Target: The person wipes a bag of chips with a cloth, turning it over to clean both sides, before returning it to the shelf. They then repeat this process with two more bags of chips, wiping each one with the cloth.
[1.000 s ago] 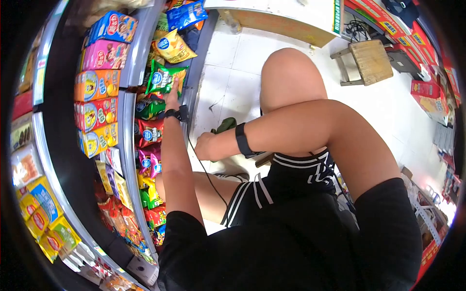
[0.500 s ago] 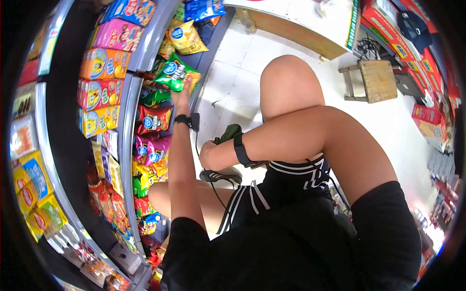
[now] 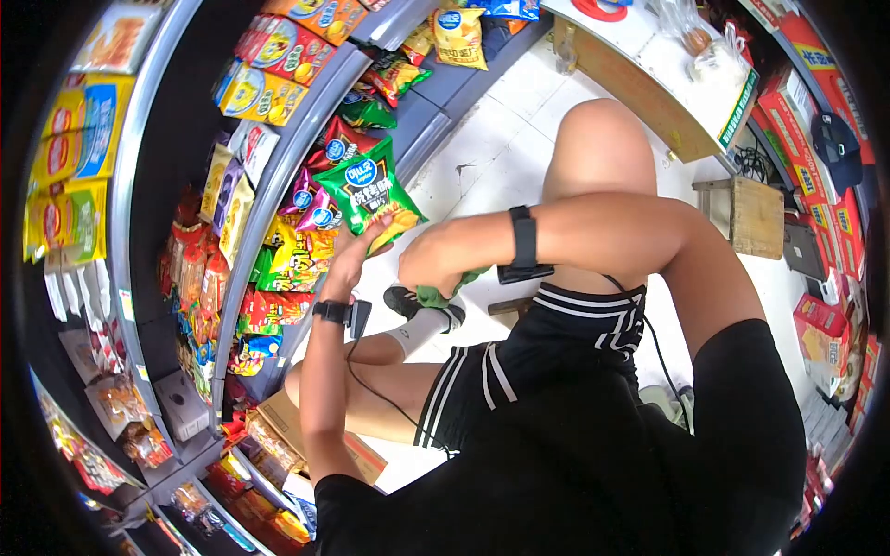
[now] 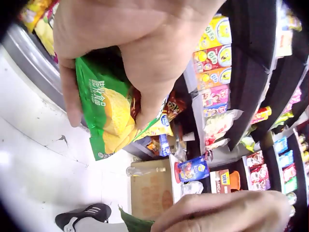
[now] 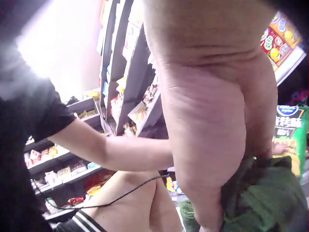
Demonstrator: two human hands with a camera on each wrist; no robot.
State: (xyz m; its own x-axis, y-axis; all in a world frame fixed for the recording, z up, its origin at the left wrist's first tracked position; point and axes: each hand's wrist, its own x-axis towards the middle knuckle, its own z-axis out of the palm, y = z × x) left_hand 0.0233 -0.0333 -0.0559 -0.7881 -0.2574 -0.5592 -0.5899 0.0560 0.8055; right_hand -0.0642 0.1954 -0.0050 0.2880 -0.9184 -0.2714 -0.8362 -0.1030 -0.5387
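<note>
My left hand [image 3: 346,259] grips a green bag of chips [image 3: 364,188] by its lower end, clear of the shelf in the head view. In the left wrist view the thumb lies on one face of the bag [image 4: 112,116], with fingers at its other side. Close to the bag, my right hand [image 3: 432,259] holds a bunched dark green cloth [image 5: 270,198]. The cloth hangs below the fingers, and part of it is hidden behind the hand. Red and purple chip bags [image 3: 301,199] stand on the shelf just left of the held bag.
A long shelf [image 3: 297,139] with snack boxes and bags curves along the left. Ahead stands a white-topped counter [image 3: 667,83] with plastic bags on it. A wooden stool [image 3: 757,218] and red boxes [image 3: 816,176] are at the right. An open cardboard box [image 3: 287,422] sits by the left knee.
My left hand has lifted the green chip bag off the shelf and brought it back toward my body. The right hand with the cloth is now close beside it. The head view has turned left.
</note>
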